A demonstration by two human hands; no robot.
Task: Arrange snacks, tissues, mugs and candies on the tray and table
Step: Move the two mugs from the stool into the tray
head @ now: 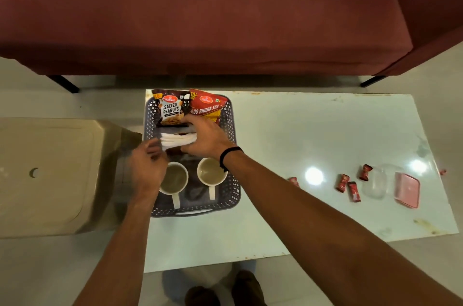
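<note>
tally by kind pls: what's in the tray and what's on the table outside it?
In the tray:
Snack packets: 2, salted peanuts and aloo bhujia sev
Mugs: 2, and
Tissue stacks: 1, both hands on it
On the table:
Red wrapped candies: 5 visible, e.g.
Clear container: 1
Pink lid: 1
Total: 12

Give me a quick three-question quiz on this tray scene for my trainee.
1. True or false: both mugs stand inside the tray.
2. Where are the red candies? A on the tray; B on the table, right of the tray; C on the sofa.
3. What white item are the left hand and right hand handling?

Key: 1 true. 2 B. 3 The tissues.
</note>
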